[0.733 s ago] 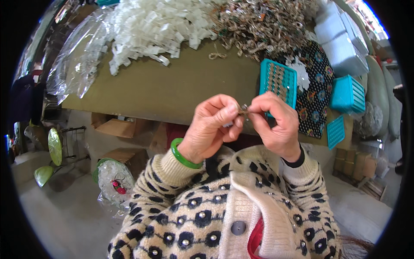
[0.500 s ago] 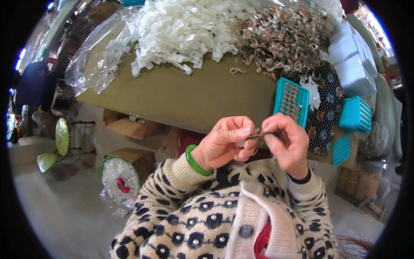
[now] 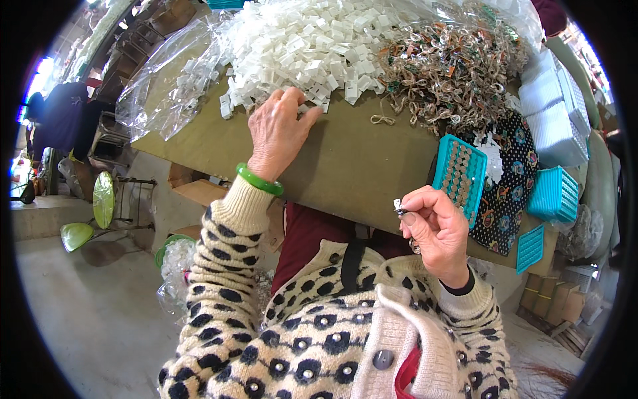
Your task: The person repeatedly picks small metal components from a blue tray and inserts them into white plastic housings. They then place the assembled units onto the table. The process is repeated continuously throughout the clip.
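Observation:
My left hand [image 3: 279, 126], a green bangle at its wrist, reaches over the table to the near edge of a heap of small white plastic pieces [image 3: 299, 50]. Its thumb is spread away from the fingers, whose tips touch the pieces and are partly hidden. In front of the table my right hand [image 3: 435, 229] pinches a small trinket [image 3: 400, 207] between thumb and fingers. A white bit and a dark bit stick out past the fingertips, and a loop hangs below the palm.
Right of the white heap lies a tangled pile of looped cord trinkets [image 3: 458, 66]. A teal tray [image 3: 477, 166] of small round brown pieces sits on the table's right side, by a dark patterned cloth [image 3: 495, 219]. Stacked white trays [image 3: 551, 113] and teal trays [image 3: 555, 193] stand beyond.
My left hand has left the trinket and moved forward and left to the white pieces. My right hand keeps hold of the trinket, slightly lower and turned.

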Tool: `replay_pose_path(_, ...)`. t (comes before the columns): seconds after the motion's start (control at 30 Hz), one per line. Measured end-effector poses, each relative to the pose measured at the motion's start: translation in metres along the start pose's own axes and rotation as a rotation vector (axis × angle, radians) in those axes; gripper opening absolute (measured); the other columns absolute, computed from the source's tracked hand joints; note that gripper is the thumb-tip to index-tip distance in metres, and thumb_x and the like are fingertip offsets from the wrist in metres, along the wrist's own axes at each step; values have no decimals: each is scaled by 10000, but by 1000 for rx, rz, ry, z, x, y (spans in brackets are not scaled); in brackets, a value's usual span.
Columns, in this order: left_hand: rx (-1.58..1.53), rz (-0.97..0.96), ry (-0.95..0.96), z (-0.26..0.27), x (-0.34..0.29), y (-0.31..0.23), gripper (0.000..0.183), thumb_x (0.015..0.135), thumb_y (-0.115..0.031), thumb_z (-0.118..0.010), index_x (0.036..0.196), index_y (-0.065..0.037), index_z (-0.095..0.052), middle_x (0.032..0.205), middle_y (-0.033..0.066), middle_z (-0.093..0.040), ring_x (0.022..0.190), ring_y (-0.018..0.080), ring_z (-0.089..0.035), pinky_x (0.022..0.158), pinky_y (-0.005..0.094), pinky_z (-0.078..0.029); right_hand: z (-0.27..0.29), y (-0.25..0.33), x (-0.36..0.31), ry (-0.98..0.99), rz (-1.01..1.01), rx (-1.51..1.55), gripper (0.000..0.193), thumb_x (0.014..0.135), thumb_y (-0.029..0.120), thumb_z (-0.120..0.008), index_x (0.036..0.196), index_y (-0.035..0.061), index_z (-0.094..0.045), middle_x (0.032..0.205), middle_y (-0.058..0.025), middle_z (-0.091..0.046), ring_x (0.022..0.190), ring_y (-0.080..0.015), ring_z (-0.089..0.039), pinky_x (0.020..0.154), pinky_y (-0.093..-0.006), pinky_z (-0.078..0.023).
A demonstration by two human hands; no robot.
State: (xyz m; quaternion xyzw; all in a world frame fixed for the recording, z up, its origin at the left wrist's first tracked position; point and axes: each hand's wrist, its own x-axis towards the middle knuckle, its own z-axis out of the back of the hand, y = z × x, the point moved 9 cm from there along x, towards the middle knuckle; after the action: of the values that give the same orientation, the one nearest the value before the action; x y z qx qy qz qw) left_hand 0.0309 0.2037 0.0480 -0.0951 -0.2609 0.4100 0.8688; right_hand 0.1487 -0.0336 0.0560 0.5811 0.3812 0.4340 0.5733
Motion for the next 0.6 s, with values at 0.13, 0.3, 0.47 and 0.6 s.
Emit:
replay_pose_path(0.13,-215,42,-30,-2,-12,13,179,811,-151,-721,934,-28,-675,770,57,-663,695,166,-617,675,307,-495,3,-4,1,-9,-36,22,87,933,-34,-569,1004,-9,-526,973,-93,-566,699,-100,-545,630,-221,-461)
replay_pose_path(0.3,-1095,407,177,-2,-43,18,140,853,-12,-657,991,13,-655,824,33,-670,719,114,-649,618,246,-516,-3,-10,10,8,-139,218,70,946,-6,-560,1009,3,-530,938,-73,-578,726,-102,-553,666,-231,-466)
replay_pose_path(0.47,-1776,508,610,-24,-86,-63,213,898,-3,-635,1109,13,-612,955,122,-684,756,173,-687,625,277,-576,-4,-8,27,-30,-69,307,82,944,24,-593,1020,1,-574,957,-67,-595,740,-106,-569,672,-225,-470)
replay_pose_path(0.6,-1780,482,574,-38,-97,-93,232,876,-13,-678,1097,38,-629,934,113,-689,765,171,-684,673,308,-592,7,0,24,-113,31,221,79,944,46,-613,1009,4,-594,874,-10,-599,693,-45,-532,623,-186,-447)
